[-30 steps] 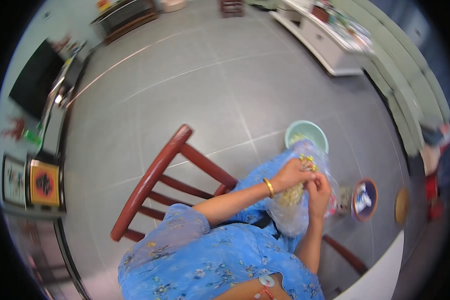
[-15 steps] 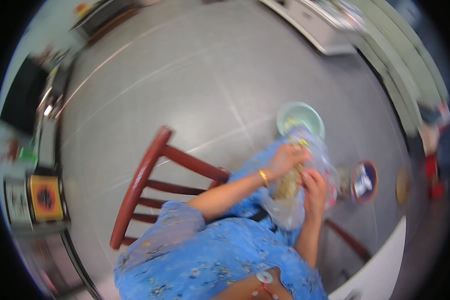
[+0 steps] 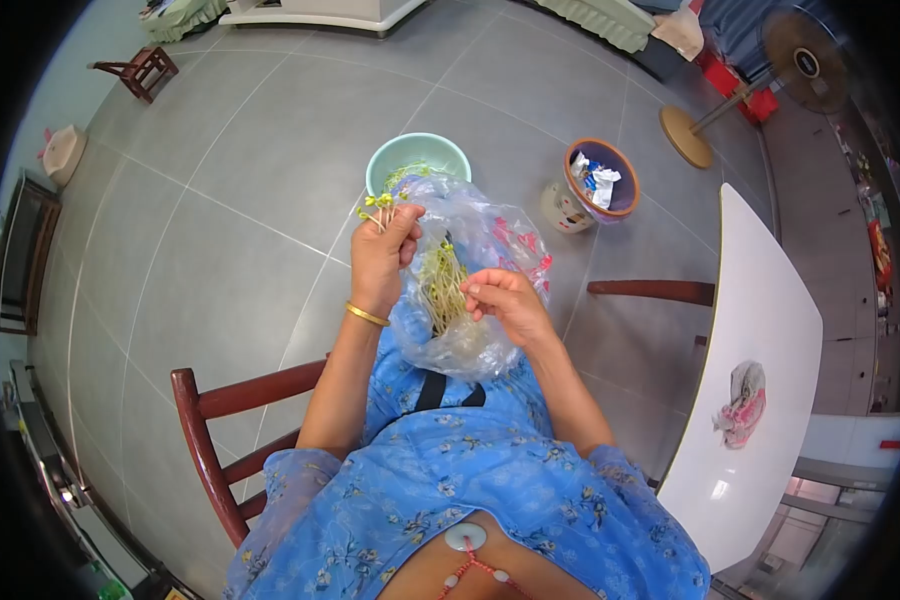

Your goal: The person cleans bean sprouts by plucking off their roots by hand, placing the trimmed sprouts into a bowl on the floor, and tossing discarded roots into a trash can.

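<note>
A small bunch of sprouts (image 3: 382, 208) with yellow-green heads is gripped in my left hand (image 3: 382, 255), which wears a gold bangle. My right hand (image 3: 505, 300) has its thumb and fingertips pinched together at the edge of a larger heap of sprouts (image 3: 442, 285); whether a sprout is between them is too small to tell. That heap lies in an open clear plastic bag (image 3: 460, 350) on my lap. Just beyond my left hand, a light green bowl (image 3: 418, 145) on the floor holds more sprouts.
A bin (image 3: 570, 205) with wrappers stands beyond the bag to the right. A white table (image 3: 740, 330) with a crumpled bag (image 3: 742, 405) is at the right, a red-brown chair (image 3: 260, 390) at the left. A fan (image 3: 805, 62) stands at the far right.
The view has swung to the right. My hands, close together before, are now apart, with the left holding the sprouts near the bowl and the right over the bag.
</note>
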A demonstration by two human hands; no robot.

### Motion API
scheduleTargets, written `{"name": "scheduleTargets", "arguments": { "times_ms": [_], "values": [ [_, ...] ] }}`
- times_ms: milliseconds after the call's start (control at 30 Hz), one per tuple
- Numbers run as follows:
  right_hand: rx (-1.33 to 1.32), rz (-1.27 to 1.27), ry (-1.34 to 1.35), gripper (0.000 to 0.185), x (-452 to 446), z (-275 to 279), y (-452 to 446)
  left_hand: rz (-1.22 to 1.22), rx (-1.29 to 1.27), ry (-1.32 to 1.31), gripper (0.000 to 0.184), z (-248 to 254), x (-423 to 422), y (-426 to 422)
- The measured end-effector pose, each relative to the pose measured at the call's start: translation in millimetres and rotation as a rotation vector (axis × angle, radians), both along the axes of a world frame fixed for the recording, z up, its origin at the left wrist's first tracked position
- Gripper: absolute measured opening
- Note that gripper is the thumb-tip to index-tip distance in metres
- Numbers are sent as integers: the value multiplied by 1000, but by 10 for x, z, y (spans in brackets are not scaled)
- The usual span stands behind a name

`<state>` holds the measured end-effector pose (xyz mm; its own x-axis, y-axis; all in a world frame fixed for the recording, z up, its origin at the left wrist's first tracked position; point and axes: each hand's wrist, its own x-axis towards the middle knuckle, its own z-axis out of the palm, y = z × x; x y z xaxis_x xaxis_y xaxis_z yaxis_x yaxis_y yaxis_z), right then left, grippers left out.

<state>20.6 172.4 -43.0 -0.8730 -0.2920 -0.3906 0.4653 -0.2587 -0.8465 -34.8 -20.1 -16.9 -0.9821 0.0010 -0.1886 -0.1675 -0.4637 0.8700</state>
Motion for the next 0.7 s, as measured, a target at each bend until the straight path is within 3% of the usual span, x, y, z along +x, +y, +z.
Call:
{"name": "scheduleTargets", "arguments": {
  "times_ms": [300,400,500,567,700],
  "values": [
    [4,19,-16,14,6,-54,-8,55,-8,64,23,96,45,-48],
    [35,-25,-28,12,41,-58,-57,62,-42,68,23,96,103,-25],
    [-14,-222,-85,8,-41,-252,-21,57,-35,101,23,57,141,-3],
    [-500,-424,-311,4,-101,-393,55,119,2,151,25,20,137,-33],
    [-385,-327,-268,7,-128,-187,23,170,131,134,24,180,75,-62]
  ]
}}
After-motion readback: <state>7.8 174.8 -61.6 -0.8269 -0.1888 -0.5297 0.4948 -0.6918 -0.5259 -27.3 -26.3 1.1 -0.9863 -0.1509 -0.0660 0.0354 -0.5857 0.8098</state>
